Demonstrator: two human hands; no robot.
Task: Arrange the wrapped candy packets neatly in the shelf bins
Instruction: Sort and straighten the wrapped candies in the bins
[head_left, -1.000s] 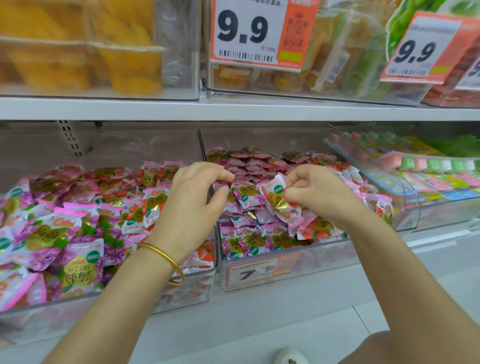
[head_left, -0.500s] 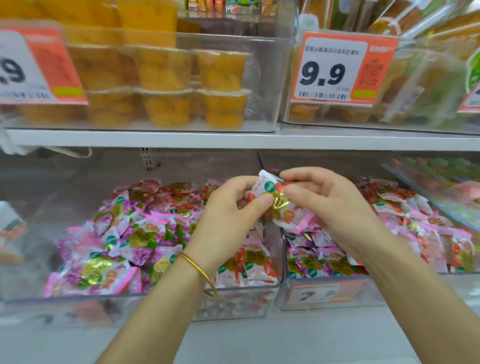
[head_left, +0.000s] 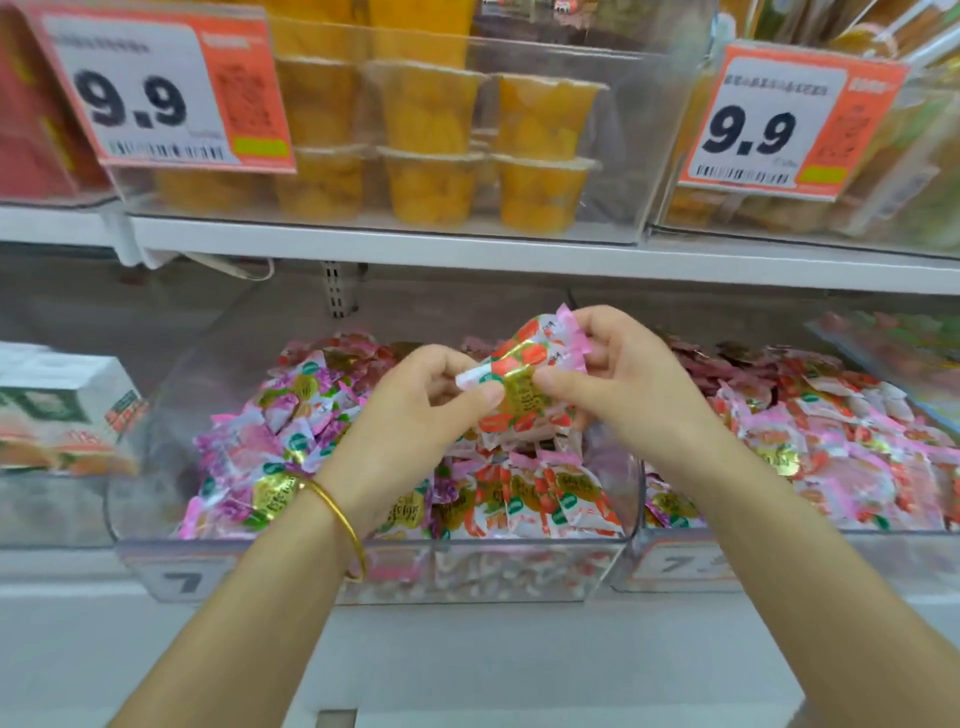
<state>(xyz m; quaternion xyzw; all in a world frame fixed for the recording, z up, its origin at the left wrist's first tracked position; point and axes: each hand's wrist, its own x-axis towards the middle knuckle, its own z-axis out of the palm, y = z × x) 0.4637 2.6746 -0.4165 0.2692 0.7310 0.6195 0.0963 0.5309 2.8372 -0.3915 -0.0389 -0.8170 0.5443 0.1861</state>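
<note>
Packet (head_left: 524, 374) moved left; left hand (head_left: 415, 415), right hand (head_left: 631, 387) partly covering.

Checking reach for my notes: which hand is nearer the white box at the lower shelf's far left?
Left. The left hand is to the right of the white box, pinching the candy packet; the right hand holds that packet's other side, farther right.

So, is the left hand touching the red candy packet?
Touching. The head view shows the left hand pinching the red candy packet at its white end.
</note>
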